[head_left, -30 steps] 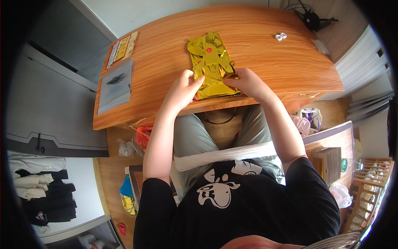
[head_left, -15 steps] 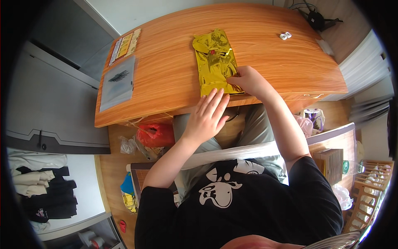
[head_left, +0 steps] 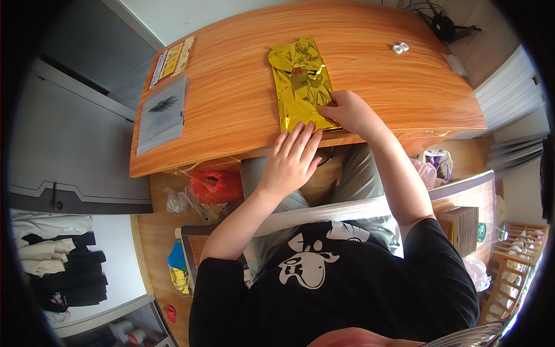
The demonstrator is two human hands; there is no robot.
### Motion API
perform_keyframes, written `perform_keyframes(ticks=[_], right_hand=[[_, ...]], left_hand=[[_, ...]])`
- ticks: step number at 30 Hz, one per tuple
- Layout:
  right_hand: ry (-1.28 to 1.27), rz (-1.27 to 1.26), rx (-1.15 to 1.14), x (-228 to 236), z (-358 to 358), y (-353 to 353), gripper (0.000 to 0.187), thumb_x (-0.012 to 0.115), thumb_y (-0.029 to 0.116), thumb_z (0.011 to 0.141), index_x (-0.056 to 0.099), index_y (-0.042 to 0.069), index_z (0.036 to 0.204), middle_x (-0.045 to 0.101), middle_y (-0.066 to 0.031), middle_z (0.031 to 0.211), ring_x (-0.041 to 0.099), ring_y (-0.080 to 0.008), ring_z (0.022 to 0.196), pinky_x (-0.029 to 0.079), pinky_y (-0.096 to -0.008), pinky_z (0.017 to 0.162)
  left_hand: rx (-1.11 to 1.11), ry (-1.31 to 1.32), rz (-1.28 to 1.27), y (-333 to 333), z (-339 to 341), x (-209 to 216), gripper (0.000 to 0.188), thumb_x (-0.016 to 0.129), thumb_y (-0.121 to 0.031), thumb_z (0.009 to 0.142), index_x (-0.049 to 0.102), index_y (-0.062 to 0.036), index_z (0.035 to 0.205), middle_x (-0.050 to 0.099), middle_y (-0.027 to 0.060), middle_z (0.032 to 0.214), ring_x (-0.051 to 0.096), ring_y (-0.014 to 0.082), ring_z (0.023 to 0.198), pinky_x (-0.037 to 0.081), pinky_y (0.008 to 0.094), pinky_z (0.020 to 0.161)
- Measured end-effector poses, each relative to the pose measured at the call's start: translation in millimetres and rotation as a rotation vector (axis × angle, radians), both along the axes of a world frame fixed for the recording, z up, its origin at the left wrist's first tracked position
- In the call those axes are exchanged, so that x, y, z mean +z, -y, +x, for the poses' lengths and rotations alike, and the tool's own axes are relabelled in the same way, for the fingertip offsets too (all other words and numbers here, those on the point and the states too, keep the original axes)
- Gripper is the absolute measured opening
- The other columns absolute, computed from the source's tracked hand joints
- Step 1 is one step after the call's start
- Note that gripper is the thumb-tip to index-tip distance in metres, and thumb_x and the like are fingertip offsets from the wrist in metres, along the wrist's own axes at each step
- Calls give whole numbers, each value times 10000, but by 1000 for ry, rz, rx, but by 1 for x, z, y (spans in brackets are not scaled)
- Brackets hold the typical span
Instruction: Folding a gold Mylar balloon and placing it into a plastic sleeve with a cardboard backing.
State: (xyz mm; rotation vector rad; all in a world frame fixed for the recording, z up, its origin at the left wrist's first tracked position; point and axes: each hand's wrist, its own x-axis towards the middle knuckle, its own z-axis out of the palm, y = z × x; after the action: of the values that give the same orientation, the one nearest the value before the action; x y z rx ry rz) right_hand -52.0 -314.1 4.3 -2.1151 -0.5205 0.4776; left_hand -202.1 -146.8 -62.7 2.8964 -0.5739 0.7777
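Note:
A shiny, wrinkled gold foil piece (head_left: pixel 302 69), folded into a long rectangle, lies on the wooden desk (head_left: pixel 231 87) and reaches to its front edge. Near its top third shows a small red spot. My right hand (head_left: pixel 350 113) is closed at the foil's lower right edge, pinching it; the curled fingertips are partly hidden. My left hand (head_left: pixel 292 159) is open, its fingers stretched out and the tips resting at the near end of the foil.
On the desk's left lie a clear plastic folder (head_left: pixel 162 115) with dark thin pieces and a printed card (head_left: pixel 172 62). Small white round items (head_left: pixel 400 48) sit at the right, near a black device (head_left: pixel 442 26). A red bag (head_left: pixel 215 186) rests below the desk.
Both hands hold nearly the same places; the left fingertips have shifted very slightly toward the foil. The view has tilted a little. The foil's position on the desk looks unchanged.

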Motion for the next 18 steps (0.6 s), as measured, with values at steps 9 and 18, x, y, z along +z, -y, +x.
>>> perform_keyframes(ticks=[9,18], right_hand=[[67,117,-41,-11,-8,9,297,700,181,948,664,-35,1149,698,-81,849,629,-125,745,502,-283,665],[222,297,-211,-13,-63,30,437,726,14,914,572,-6,1323,687,-92,1017,711,-151,877,570,-298,771]], left_hand=[[-6,44,-19,1,2,-5,726,730,-303,896,457,-1,1498,520,156,1509,502,323,1390,394,493,1140],[25,55,-36,7,2,-8,621,714,-284,894,541,-19,1428,525,140,1502,496,314,1395,373,497,1143]])
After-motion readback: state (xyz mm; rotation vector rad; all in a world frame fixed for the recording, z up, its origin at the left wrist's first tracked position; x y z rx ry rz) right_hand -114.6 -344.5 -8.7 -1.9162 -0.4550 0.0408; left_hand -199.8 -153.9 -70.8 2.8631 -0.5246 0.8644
